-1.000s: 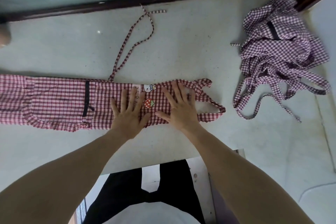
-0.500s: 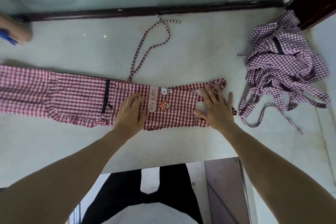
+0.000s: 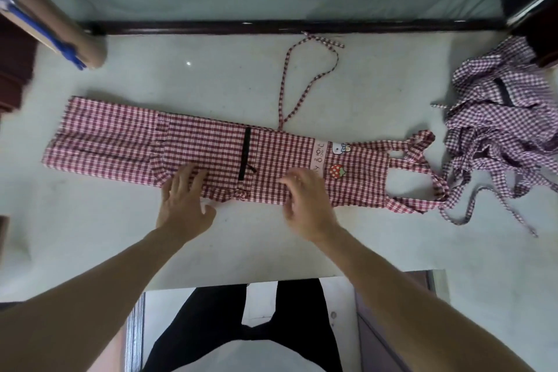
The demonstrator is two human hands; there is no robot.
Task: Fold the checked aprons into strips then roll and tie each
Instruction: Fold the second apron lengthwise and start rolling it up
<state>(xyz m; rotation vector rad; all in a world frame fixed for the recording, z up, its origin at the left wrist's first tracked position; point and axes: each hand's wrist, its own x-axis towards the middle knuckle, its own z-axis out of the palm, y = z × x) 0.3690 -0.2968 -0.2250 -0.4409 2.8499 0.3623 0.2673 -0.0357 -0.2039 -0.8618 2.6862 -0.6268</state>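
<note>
Now both hands (image 3: 246,201) shifted left along red checked apron (image 3: 211,157).

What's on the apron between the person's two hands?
In the head view, between the left hand and right hand lies checked apron cloth with a black strip and the ruffled near edge.

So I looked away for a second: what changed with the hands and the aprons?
Both hands slid leftward along the folded red apron: left hand from beside the strawberry patch to the pocket frill, right hand off the bib end. Nothing gripped. The purple apron pile stayed put.
</note>
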